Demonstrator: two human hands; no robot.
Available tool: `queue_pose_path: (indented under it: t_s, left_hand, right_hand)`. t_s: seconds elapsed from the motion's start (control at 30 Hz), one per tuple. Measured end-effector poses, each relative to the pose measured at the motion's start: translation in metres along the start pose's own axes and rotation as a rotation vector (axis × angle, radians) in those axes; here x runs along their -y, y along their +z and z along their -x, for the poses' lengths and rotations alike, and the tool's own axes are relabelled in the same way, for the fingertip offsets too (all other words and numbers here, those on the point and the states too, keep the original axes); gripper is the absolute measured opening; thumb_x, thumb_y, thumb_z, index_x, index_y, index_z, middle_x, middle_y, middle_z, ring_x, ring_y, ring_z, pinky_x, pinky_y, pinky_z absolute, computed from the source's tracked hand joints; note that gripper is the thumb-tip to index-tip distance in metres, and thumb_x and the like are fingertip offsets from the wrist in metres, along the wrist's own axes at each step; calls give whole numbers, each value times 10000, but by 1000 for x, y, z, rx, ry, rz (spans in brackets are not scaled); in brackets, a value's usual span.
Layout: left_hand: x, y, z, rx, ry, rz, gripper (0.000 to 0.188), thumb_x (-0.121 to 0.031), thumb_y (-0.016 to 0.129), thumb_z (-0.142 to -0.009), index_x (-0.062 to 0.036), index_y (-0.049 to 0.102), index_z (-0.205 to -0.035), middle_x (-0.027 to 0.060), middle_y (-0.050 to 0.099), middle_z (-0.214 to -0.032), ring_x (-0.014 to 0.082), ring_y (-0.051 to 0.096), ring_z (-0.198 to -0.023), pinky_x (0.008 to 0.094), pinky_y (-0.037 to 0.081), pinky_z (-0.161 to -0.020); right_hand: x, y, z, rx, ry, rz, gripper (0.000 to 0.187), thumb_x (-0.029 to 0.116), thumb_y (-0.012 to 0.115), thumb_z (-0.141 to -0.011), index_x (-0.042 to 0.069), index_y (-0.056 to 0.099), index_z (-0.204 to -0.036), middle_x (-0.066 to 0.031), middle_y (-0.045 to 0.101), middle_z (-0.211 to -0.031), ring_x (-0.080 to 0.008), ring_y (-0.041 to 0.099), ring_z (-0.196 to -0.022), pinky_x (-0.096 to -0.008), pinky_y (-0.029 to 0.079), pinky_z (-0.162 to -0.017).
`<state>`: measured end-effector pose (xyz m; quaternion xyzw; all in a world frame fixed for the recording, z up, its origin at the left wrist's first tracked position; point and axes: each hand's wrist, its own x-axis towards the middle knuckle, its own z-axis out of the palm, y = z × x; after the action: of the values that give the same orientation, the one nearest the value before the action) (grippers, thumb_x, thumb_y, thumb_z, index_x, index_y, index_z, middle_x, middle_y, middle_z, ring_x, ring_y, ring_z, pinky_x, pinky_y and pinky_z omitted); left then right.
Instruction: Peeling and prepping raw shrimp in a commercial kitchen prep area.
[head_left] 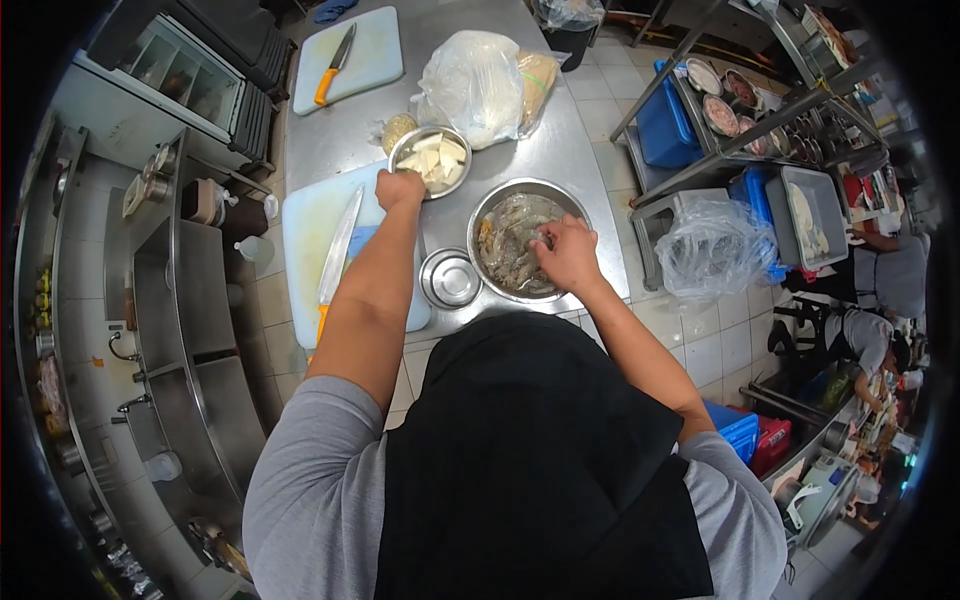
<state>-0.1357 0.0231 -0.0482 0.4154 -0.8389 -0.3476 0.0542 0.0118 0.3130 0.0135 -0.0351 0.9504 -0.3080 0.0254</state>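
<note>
Two bowls of steel sit on the table [440, 222]. Over the large bowl [500, 290], the right hand [566, 250] curls its fingers at greyish, wet pieces [510, 240]; whether they grip any, I cannot tell. The left arm partly covers a knife [341, 250]. Farther on, the left hand [400, 189] clasps the rim of the small bowl [420, 136] of white chunks [440, 160]. Beyond, any print on the bags [468, 90] is unreadable.
</note>
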Motion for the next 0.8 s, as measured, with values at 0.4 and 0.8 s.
queue_pose_path:
  t_s: [0.4,0.8]
  left_hand:
    - [11,-23,48,-152,573,176,386,-281,705,-891,1,682,-1154,232,699,-1097,388,673,-910,462,532,-859]
    - [17,-37,134,585,1203,12,292,-82,746,-845,-9,734,-1127,172,689,-861,265,627,-741,381,504,-709]
  right_hand:
    - [-19,4,-9,0,38,-130,234,277,803,-794,132,787,-976,-76,655,-928,-304,606,-1011,-469,431,-904]
    - [9,11,-19,46,9,-76,373,160,717,-801,148,720,-1175,-143,705,-1116,-362,588,-1163,-500,420,-961]
